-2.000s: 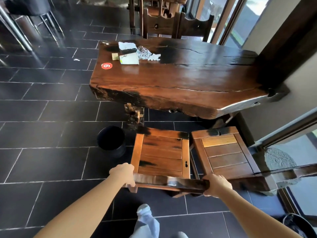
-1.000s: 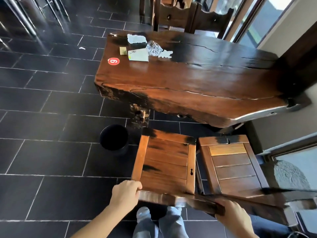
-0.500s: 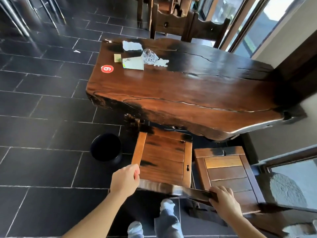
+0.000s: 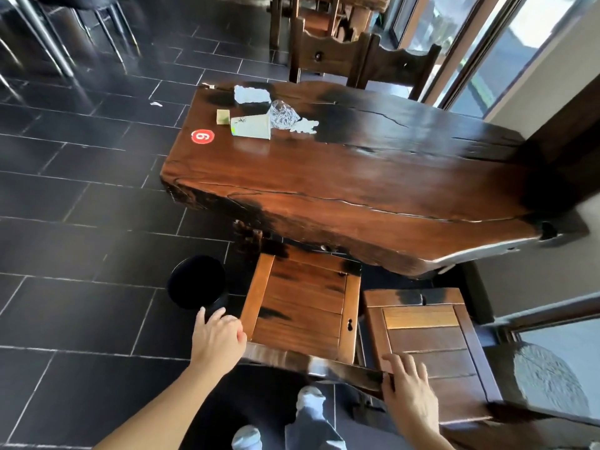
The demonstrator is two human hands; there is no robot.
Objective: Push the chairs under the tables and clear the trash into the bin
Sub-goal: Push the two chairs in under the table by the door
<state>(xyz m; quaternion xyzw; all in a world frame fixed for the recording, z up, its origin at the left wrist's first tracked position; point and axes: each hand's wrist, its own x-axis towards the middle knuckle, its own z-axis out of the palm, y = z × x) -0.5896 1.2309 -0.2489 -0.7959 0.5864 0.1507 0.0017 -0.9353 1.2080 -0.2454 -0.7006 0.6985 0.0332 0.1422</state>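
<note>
Just beyond the fingertips of the left hand [image 4: 217, 336], the way forward is blocked by the black bin [image 4: 196, 282]. To that hand's left, open tile floor [image 4: 81, 222] is offered. The space between the hands is filled by the chair [image 4: 305, 306], whose front edge reaches the near edge of the table [image 4: 357, 177]. Ahead of the right hand [image 4: 407, 388], the second chair [image 4: 428, 345] is set close beside the first, with only a narrow slot between the seats. Further right, passage is closed by a window frame [image 4: 552, 315]. Far ahead of the left hand, the tabletop is taken up by a tipped paper cup [image 4: 251, 126] and scraps.

Metal stool legs [image 4: 52, 40] stand on dark tiles [image 4: 81, 206]; windows [image 4: 506, 43] at right.
</note>
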